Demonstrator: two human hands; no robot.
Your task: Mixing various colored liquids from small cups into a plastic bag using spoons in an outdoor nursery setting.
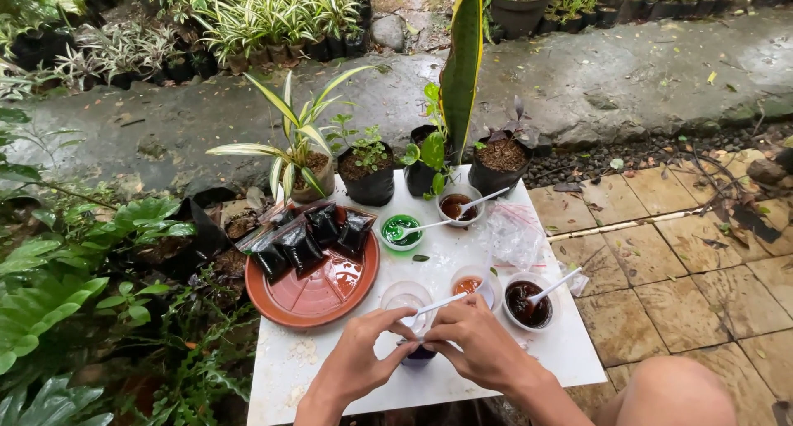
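Both hands meet low on the white worktop [330, 368], mostly hiding a small dark cup [420, 356]; left hand [363, 356] and right hand [475, 343] pinch closed around it. Just beyond the fingers stand a clear cup [405, 296], a cup of orange liquid [472, 284] and one of dark liquid [529, 304].

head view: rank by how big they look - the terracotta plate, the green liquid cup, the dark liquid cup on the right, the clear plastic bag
1. terracotta plate
2. clear plastic bag
3. dark liquid cup and green liquid cup: nearly alike; the dark one sits nearer the camera, so no ranking.
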